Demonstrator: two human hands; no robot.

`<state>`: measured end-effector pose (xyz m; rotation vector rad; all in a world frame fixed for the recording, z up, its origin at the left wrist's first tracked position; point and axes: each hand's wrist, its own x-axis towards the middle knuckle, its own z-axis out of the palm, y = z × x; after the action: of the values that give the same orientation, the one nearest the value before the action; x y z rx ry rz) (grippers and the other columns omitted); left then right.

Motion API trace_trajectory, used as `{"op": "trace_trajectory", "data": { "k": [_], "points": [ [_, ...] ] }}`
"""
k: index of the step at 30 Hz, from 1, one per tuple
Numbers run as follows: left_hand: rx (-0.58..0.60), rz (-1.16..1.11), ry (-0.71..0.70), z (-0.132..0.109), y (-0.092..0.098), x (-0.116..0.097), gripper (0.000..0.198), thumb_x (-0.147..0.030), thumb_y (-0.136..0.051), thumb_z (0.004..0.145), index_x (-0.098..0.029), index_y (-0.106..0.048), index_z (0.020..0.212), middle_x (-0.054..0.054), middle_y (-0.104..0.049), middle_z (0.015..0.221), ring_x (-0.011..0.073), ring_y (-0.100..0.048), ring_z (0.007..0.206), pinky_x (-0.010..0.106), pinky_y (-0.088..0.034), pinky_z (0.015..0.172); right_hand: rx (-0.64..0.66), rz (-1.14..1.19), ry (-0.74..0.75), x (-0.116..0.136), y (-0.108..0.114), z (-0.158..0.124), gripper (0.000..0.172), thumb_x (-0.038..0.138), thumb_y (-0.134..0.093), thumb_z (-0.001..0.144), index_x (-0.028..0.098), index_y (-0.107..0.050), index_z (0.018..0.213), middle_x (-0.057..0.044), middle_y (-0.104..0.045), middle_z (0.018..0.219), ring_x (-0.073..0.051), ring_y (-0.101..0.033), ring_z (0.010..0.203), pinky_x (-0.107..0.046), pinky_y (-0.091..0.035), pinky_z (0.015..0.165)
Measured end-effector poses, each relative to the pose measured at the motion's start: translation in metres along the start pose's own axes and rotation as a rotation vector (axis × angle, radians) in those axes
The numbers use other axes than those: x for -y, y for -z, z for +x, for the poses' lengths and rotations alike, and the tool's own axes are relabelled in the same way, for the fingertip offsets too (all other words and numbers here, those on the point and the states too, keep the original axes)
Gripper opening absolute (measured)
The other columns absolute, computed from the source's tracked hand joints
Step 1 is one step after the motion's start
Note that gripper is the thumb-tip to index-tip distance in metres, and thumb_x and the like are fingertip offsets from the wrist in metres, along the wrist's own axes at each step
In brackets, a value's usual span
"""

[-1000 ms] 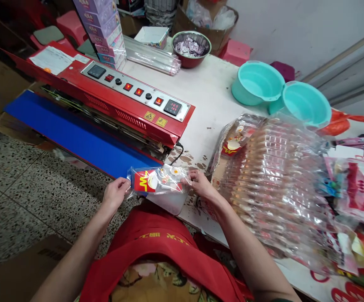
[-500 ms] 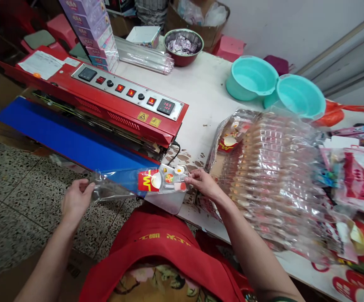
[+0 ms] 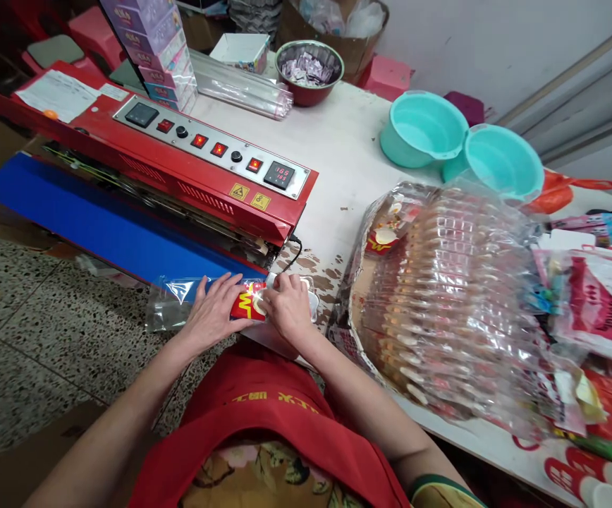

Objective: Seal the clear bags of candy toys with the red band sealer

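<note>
A long clear plastic bag lies across the near right end of the blue conveyor belt. Inside it is a red piece with a yellow mark, plus small food-shaped pieces mostly hidden by my hands. My left hand rests flat over the bag's middle, fingers stretched toward the red piece. Curled and bunched together, the fingers of my right hand press on the bag's right part. The belt runs along the front of a red sealing machine with lit switches and a digital display.
Right of my hands, an open carton holds a row of similar filled clear bags. Two turquoise basins and a metal bowl of small packets stand farther back. Stacked boxes rise behind the machine. Assorted packaging crowds the right.
My left hand has moved right from the bag's left end onto its middle. My right hand has shifted left from the bag's right edge onto the packed pieces, fingers now curled.
</note>
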<state>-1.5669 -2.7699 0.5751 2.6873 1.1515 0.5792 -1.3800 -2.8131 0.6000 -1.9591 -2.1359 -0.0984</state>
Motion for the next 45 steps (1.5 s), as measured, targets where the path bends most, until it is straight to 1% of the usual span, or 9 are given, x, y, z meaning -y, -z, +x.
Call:
{"op": "trace_trajectory", "data": {
  "k": [6, 15, 21, 24, 27, 30, 33, 39, 45],
  "points": [
    [0.004, -0.023, 0.013, -0.001, 0.0, -0.001, 0.058, -0.054, -0.063, 0.079, -0.023, -0.05, 0.126, 0.012, -0.047, 0.144, 0.033, -0.038, 0.135, 0.063, -0.017, 0.112, -0.062, 0.11, -0.032, -0.003, -0.003, 0.0, 0.011, 0.033, -0.068, 0.083, 0.023, -0.072, 0.082, -0.007, -0.059, 0.104, -0.025, -0.042, 0.098, -0.038, -0.034, 0.082],
    [0.006, -0.037, 0.005, -0.001, -0.004, 0.003, 0.06, -0.057, -0.062, 0.079, -0.023, -0.048, 0.127, 0.013, -0.046, 0.144, 0.0321, -0.038, 0.135, 0.063, -0.018, 0.112, -0.056, 0.079, -0.056, 0.0, -0.005, 0.0, 0.014, 0.039, -0.068, 0.083, 0.027, -0.073, 0.089, -0.007, -0.058, 0.11, -0.026, -0.041, 0.101, -0.041, -0.033, 0.084],
    [0.012, -0.023, 0.009, -0.001, -0.003, 0.002, 0.06, -0.056, -0.062, 0.08, -0.022, -0.047, 0.128, 0.013, -0.046, 0.144, 0.0318, -0.038, 0.135, 0.063, -0.018, 0.112, -0.062, 0.093, -0.014, 0.001, -0.001, -0.004, 0.011, 0.031, -0.064, 0.086, 0.021, -0.069, 0.085, -0.009, -0.057, 0.119, -0.028, -0.042, 0.108, -0.043, -0.035, 0.089],
    [0.013, -0.026, 0.009, -0.001, -0.003, 0.002, 0.061, -0.057, -0.061, 0.08, -0.023, -0.047, 0.128, 0.014, -0.045, 0.144, 0.0321, -0.038, 0.135, 0.063, -0.016, 0.112, -0.125, 0.224, 0.008, -0.012, 0.01, -0.013, 0.01, 0.026, -0.059, 0.089, 0.019, -0.064, 0.084, -0.01, -0.063, 0.108, -0.025, -0.049, 0.1, -0.038, -0.041, 0.086],
    [0.015, -0.043, 0.001, -0.002, -0.002, 0.003, 0.061, -0.058, -0.06, 0.08, -0.023, -0.047, 0.128, 0.014, -0.045, 0.144, 0.0325, -0.037, 0.135, 0.063, -0.015, 0.112, -0.209, 0.469, -0.164, -0.036, 0.023, -0.027, 0.012, 0.028, -0.052, 0.091, 0.019, -0.059, 0.086, -0.004, -0.063, 0.082, -0.018, -0.055, 0.074, -0.029, -0.044, 0.069],
    [0.014, -0.046, -0.004, -0.003, -0.003, 0.004, 0.06, -0.059, -0.059, 0.081, -0.023, -0.048, 0.128, 0.015, -0.045, 0.145, 0.0328, -0.037, 0.135, 0.064, -0.015, 0.112, -0.352, 0.59, -0.366, -0.061, 0.03, -0.042, 0.015, 0.034, -0.051, 0.091, 0.019, -0.057, 0.092, -0.001, -0.062, 0.077, -0.015, -0.054, 0.064, -0.026, -0.045, 0.062],
    [0.003, -0.042, -0.004, -0.003, -0.004, 0.005, 0.061, -0.059, -0.059, 0.08, -0.023, -0.048, 0.129, 0.014, -0.046, 0.144, 0.0328, -0.039, 0.134, 0.063, -0.016, 0.112, -0.433, 0.461, -0.346, -0.071, 0.026, -0.054, 0.017, 0.033, -0.051, 0.092, 0.019, -0.06, 0.09, -0.003, -0.064, 0.08, -0.016, -0.057, 0.069, -0.027, -0.045, 0.066],
    [-0.015, -0.005, -0.023, -0.002, -0.006, 0.006, 0.062, -0.057, -0.061, 0.08, -0.022, -0.046, 0.129, 0.013, -0.045, 0.145, 0.032, -0.04, 0.133, 0.06, -0.018, 0.112, -0.371, 0.13, -0.165, -0.054, 0.006, -0.057, 0.024, 0.028, -0.045, 0.097, 0.018, -0.063, 0.084, -0.007, -0.063, 0.079, -0.019, -0.056, 0.077, -0.03, -0.043, 0.071],
    [-0.011, -0.006, -0.023, -0.003, -0.004, 0.004, 0.06, -0.055, -0.062, 0.08, -0.024, -0.047, 0.129, 0.014, -0.045, 0.145, 0.0327, -0.04, 0.133, 0.061, -0.018, 0.112, -0.363, 0.245, -0.163, -0.052, 0.005, -0.054, 0.023, 0.034, -0.051, 0.094, 0.02, -0.068, 0.088, -0.007, -0.059, 0.082, -0.02, -0.054, 0.081, -0.032, -0.047, 0.074]
  ]
}}
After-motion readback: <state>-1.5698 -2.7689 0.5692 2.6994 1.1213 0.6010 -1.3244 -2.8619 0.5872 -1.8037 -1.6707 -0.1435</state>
